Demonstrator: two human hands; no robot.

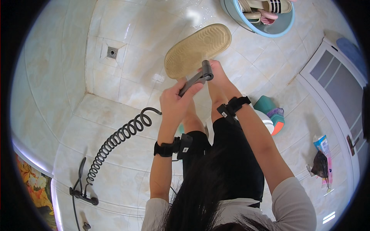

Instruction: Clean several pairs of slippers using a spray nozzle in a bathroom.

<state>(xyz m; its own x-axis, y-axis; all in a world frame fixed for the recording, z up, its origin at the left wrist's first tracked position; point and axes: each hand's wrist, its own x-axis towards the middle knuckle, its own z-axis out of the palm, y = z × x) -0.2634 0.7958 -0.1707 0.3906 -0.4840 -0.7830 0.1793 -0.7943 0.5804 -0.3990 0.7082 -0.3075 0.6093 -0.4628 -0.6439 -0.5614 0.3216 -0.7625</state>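
Observation:
My left hand [174, 99] grips a dark grey handheld sprayer [205, 70] by its handle, thumb along the near side. Its nozzle points at the beige sole of a slipper [198, 49]. A pale haze shows on the sole just beyond the nozzle; I cannot tell for sure that it is water. My right hand [218, 74] holds the slipper by its near edge, its fingers partly hidden behind the sprayer head. The slipper is tilted with its ridged underside towards me. A black coiled hose [118, 134] runs from beside my left wrist to a wall fitting [83, 197].
A light blue bucket [279, 32] with several slippers stands at the upper right. Wet drops mark the tiles near it. A square floor drain [112, 52] lies at the left. Green containers [264, 104] stand right of my legs, before a white door [313, 68].

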